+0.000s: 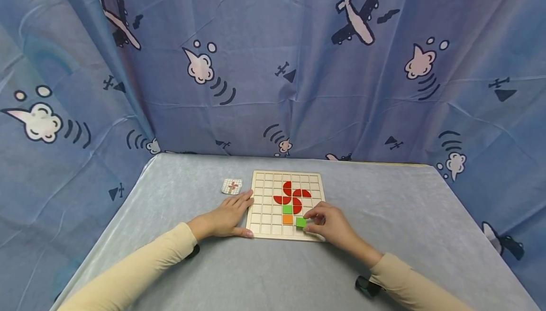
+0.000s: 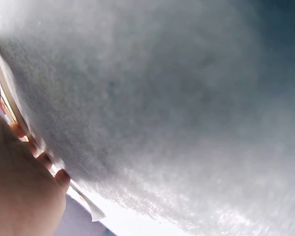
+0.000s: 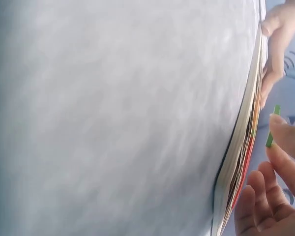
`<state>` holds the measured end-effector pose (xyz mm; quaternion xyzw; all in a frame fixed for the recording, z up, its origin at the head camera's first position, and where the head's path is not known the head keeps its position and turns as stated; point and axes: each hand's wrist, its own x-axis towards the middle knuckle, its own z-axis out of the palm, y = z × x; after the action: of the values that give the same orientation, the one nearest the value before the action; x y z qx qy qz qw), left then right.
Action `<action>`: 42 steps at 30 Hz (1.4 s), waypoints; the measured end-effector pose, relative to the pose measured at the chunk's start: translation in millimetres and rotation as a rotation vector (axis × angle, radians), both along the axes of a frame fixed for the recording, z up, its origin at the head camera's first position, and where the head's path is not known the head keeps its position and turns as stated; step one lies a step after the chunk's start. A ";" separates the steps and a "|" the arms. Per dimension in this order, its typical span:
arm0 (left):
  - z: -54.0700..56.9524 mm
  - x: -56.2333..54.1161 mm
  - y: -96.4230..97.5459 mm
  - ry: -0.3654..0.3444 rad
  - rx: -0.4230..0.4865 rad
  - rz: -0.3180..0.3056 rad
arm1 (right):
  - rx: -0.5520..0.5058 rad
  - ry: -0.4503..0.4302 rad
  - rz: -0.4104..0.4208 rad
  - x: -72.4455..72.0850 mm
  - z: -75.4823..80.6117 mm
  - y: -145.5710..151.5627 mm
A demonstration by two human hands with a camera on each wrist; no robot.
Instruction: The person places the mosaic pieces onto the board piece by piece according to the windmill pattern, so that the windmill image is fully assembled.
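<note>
The right hand (image 1: 330, 225) has its grip narrowed on a small green square tile (image 1: 301, 222), pinched between thumb and fingertips. The tile sits low over the wooden grid board (image 1: 260, 206), near the board's front edge and just right of an orange square tile (image 1: 287, 219) that lies in a cell there. In the right wrist view the same green tile (image 3: 271, 129) shows edge-on as a thin strip held at the fingertips (image 3: 280, 123), just above the board's edge (image 3: 236, 167); whether it touches the board cannot be told.

The left hand (image 1: 226, 218) holds nothing. It lies flat with fingers straight and relaxed, palm down on the tabletop (image 1: 213, 273), its fingertips resting against the left edge of the board and the thumb stretched along the front left corner. In the left wrist view the left hand's fingers (image 2: 61, 178) lie against the board's pale rim (image 2: 19, 120), and the rest of that picture is blurred grey cloth.

On the board, directly behind the orange tile, lies another green square tile (image 1: 287, 209), and behind that a red pinwheel pattern (image 1: 292, 193) made of quarter-circle pieces, spread over the middle cells. The remaining cells show bare wood.

Left of the board's far corner, apart from it, a small pattern card (image 1: 232, 186) lies on the grey cloth of the tabletop. Both forearms wear cream sleeves (image 1: 141, 268). Behind and beside the tabletop hangs a blue curtain (image 1: 273, 64) printed with aeroplanes and clouds.
</note>
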<state>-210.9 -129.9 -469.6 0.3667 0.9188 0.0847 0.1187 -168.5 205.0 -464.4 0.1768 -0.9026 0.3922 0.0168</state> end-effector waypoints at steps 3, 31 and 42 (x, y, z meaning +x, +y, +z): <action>-0.3 -0.4 -0.2 0.001 0.004 0.001 | -0.007 0.003 0.001 -0.4 -0.3 -8.0; -4.3 -2.6 -0.5 0.001 -0.003 0.005 | 0.063 -0.061 0.032 2.6 -4.2 -31.2; -4.1 -1.8 -1.3 0.006 0.002 0.000 | 0.057 -0.050 0.038 1.3 -5.8 -33.5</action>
<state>-212.7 -131.2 -473.7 0.3671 0.9191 0.0842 0.1155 -167.2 171.5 -470.2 0.1847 -0.9099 0.3710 -0.0184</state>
